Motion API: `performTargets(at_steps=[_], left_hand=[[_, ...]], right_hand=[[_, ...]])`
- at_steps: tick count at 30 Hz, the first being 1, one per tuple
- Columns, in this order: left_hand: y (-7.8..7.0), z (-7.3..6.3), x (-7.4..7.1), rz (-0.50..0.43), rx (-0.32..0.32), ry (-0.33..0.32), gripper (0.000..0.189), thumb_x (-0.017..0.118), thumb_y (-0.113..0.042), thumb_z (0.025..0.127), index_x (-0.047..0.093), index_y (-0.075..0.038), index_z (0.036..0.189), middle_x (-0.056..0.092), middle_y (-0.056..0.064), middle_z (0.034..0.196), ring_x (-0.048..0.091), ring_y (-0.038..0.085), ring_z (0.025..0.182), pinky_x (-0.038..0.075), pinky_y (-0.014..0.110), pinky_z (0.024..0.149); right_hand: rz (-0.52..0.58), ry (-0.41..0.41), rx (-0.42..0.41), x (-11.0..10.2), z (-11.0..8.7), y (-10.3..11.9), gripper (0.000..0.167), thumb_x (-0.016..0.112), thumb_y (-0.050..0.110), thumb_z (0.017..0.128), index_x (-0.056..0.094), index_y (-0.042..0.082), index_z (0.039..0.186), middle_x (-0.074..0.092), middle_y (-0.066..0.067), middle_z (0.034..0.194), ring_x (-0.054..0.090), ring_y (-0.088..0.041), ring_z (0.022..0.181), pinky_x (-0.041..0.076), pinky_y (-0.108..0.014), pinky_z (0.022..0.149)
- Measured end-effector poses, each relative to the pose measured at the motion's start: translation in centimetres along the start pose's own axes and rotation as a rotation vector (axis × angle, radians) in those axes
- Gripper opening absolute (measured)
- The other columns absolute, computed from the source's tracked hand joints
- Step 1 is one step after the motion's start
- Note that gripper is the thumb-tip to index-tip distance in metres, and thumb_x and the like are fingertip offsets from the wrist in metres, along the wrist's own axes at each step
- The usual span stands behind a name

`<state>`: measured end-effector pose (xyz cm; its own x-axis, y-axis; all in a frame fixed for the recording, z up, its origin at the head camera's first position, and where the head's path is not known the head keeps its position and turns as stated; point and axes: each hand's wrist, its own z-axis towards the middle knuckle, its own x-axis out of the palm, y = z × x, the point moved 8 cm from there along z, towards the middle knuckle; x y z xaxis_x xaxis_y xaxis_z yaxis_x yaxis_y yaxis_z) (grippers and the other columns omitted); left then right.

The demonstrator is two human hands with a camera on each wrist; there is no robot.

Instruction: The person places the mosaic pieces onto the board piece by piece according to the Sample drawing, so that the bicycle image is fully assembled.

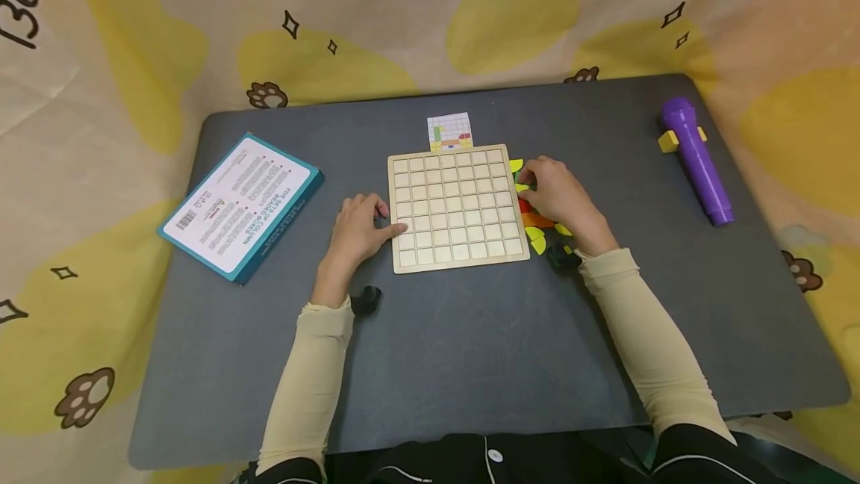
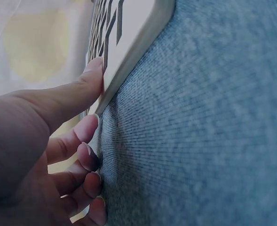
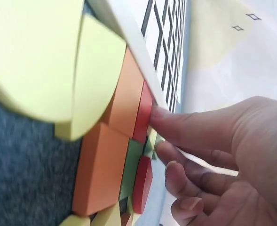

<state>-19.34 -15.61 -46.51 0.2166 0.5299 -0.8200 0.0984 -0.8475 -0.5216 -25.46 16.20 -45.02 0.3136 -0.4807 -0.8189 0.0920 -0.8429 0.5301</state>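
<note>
A pale wooden grid board [image 1: 460, 208] lies flat on the grey table. At its left edge is my left hand [image 1: 356, 230], with the thumb resting on the rim and the other fingers loosely bent beside it in the left wrist view. My right hand [image 1: 558, 193] reaches among coloured blocks along the board's right edge. The right wrist view has its thumb at a red block [image 3: 144, 113], beside orange [image 3: 100, 169], green [image 3: 131, 167] and rounded yellow blocks [image 3: 98, 70]; no block is visibly gripped. A small printed grid card [image 1: 450, 131] touches the board's far edge.
A teal and white box [image 1: 242, 208] lies tilted at the left of the table. On the right is a purple, torch-shaped object [image 1: 699, 159] with a yellow block [image 1: 668, 142] beside it. A patterned cloth [image 1: 376, 28] hangs behind the table.
</note>
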Motion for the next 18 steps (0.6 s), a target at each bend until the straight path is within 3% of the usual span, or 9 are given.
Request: performTargets(at_steps=[10, 18], left_hand=[[0.12, 0.08, 0.06, 0.012, -0.010, 0.008, 0.042, 0.081, -0.042, 0.095, 0.059, -0.008, 0.108, 0.052, 0.014, 0.107, 0.042, 0.032, 0.106, 0.037, 0.049, 0.094], [0.05, -0.04, 0.13, 0.007, -0.011, 0.022, 0.043, 0.079, -0.043, 0.096, 0.059, -0.008, 0.109, 0.052, 0.014, 0.111, 0.042, 0.032, 0.107, 0.036, 0.049, 0.095]], right_hand=[[0.023, -0.043, 0.021, 0.02, -0.26, 0.44, 0.025, 0.071, 0.003, 0.097, 0.065, -0.007, 0.119, 0.060, -0.024, 0.113, 0.054, -0.036, 0.099, 0.050, -0.049, 0.088], [0.067, 0.025, 0.043, -0.43, 0.53, -0.14, 0.046, 0.073, 0.008, 0.098, 0.056, -0.008, 0.137, 0.063, -0.024, 0.111, 0.058, -0.035, 0.092, 0.050, -0.043, 0.080]])
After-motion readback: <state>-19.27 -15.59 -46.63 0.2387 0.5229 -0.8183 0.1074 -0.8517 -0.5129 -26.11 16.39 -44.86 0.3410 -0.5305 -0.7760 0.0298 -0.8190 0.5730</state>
